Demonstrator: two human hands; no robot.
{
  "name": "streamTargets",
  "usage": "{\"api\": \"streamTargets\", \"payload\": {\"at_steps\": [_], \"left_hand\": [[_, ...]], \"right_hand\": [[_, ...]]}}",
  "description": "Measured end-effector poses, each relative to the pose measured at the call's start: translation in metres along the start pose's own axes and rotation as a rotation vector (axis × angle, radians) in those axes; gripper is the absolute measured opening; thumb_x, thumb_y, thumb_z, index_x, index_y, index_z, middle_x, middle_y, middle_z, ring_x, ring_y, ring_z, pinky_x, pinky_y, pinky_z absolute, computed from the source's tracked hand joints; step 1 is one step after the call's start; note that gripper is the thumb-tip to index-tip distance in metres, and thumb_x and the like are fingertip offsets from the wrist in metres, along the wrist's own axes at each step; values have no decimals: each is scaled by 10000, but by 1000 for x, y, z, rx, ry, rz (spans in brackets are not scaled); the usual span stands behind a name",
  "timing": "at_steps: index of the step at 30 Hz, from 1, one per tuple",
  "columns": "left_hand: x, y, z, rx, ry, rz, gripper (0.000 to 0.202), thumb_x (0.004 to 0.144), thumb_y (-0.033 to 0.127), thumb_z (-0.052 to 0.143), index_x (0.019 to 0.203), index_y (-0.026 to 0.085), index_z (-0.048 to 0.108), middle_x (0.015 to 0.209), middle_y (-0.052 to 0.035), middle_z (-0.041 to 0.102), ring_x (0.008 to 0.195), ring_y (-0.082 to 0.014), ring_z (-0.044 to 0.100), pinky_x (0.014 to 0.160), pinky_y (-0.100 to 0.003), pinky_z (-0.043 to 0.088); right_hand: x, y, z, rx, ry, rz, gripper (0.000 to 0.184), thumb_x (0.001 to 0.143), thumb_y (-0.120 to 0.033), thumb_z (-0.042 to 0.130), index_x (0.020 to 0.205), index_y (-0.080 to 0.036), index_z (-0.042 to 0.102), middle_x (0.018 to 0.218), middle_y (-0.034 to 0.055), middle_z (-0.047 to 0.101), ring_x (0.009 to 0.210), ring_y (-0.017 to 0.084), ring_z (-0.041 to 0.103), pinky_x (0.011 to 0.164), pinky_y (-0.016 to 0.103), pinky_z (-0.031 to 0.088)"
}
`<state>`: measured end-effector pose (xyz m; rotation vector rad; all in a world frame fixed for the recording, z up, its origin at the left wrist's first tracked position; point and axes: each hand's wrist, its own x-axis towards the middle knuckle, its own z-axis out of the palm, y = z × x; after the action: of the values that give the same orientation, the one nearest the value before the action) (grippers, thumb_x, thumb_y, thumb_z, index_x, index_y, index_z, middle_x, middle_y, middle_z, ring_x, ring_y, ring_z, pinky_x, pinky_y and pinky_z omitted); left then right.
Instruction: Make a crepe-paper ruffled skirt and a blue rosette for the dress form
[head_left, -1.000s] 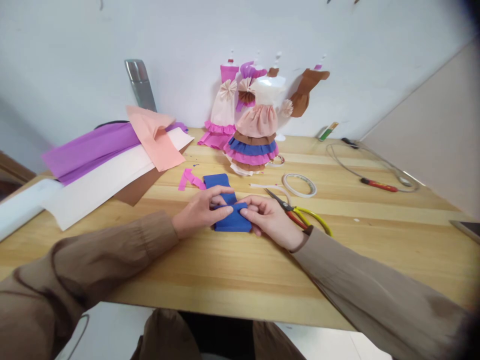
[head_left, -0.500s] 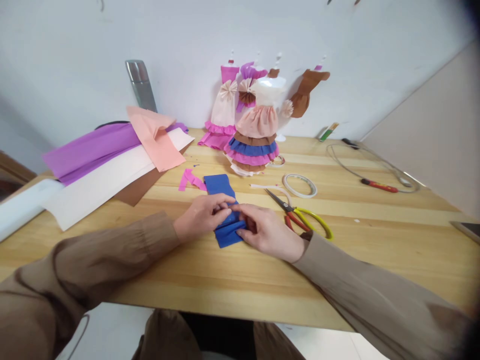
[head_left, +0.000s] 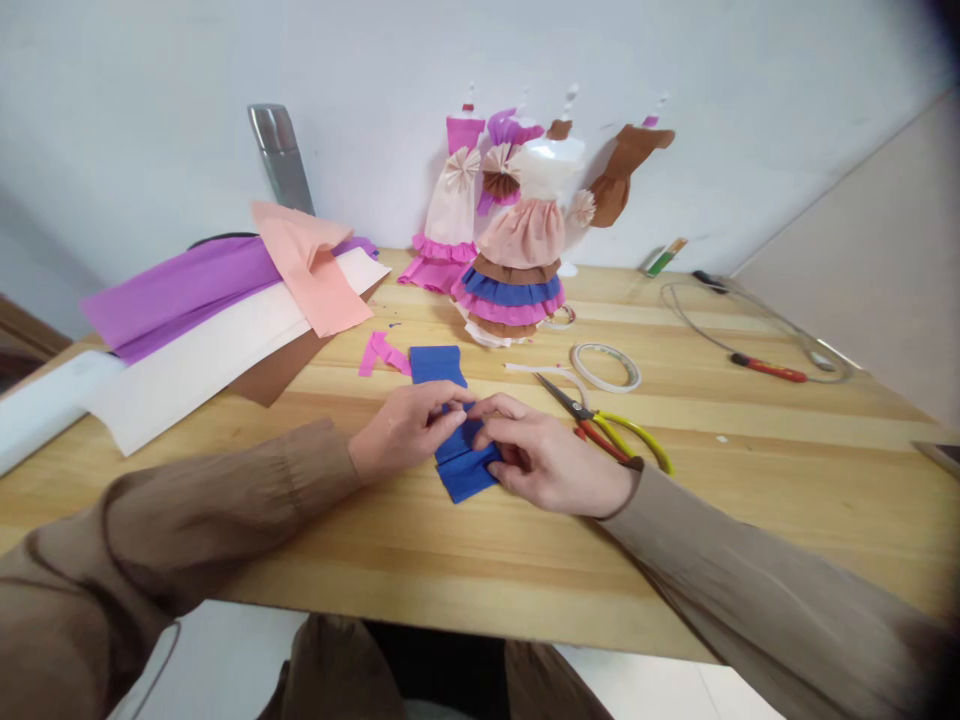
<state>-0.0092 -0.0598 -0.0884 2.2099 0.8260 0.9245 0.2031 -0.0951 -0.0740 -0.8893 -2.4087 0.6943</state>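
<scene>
From the head view, the left hand [head_left: 401, 432] and right hand [head_left: 544, 462] both pinch the folded blue paper strip [head_left: 454, 420] on the table [head_left: 480, 540]. The strip lies just left of the yellow-handled scissors [head_left: 607, 428]; a tape roll [head_left: 606, 366] sits behind the scissors.

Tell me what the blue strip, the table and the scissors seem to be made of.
The blue strip: probably crepe or tissue paper, matte; it holds soft pleats where the left hand and right hand pinch it. The table: light wood, smooth finish, with visible grain and plank seams. The scissors: dark metal blades, likely steel; yellow loops look plastic-coated.
</scene>
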Motion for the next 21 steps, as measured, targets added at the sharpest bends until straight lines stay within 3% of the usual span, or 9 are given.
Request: {"api": "streamTargets", "payload": {"at_steps": [5, 8, 13, 17, 21], "left_hand": [[-1, 0, -1, 78, 43, 38, 233, 890, 218, 497, 1009, 128, 676, 836, -65, 723, 686, -131, 623, 644, -246, 501], [0, -1, 0, 71, 48, 31, 239, 893, 231, 499, 1012, 123, 676, 833, -66, 727, 683, -132, 626, 640, -247, 500], [1, 3, -7, 19, -15, 22, 247, 922, 275, 474, 998, 147, 671, 882, -61, 736, 768, -146, 654, 716, -266, 513], [1, 6, -15, -60, -133, 48, 349, 947, 385, 432, 982, 144, 683, 921, -84, 719, 830, -171, 654, 751, -292, 513], [2, 3, -11, -75, -166, -25, 318, 862, 418, 582, 969, 139, 688, 875, -70, 698, 766, -164, 617, 690, -276, 480]], "right_hand": [[-3, 2, -8, -67, -121, -24, 322, 742, -174, 726, 1060, -176, 673, 1102, 112, 551, 929, 198, 614, 823, 339, 558], [-5, 6, -9, -111, -164, -50, 293, 781, -164, 696, 1074, -163, 688, 1089, 120, 574, 950, 209, 625, 858, 359, 558], [-4, 12, -5, -52, -56, -149, 199, 914, -173, 533, 993, -152, 714, 1069, 152, 638, 979, 211, 653, 878, 353, 554], [-2, 10, 1, 82, 119, 22, 187, 918, -211, 538, 860, -169, 711, 893, 104, 695, 814, 182, 665, 740, 308, 542], [-1, 4, 7, 355, 178, 290, 247, 890, -345, 578, 731, -175, 660, 567, -1, 586, 488, 106, 504, 485, 239, 408]]}}
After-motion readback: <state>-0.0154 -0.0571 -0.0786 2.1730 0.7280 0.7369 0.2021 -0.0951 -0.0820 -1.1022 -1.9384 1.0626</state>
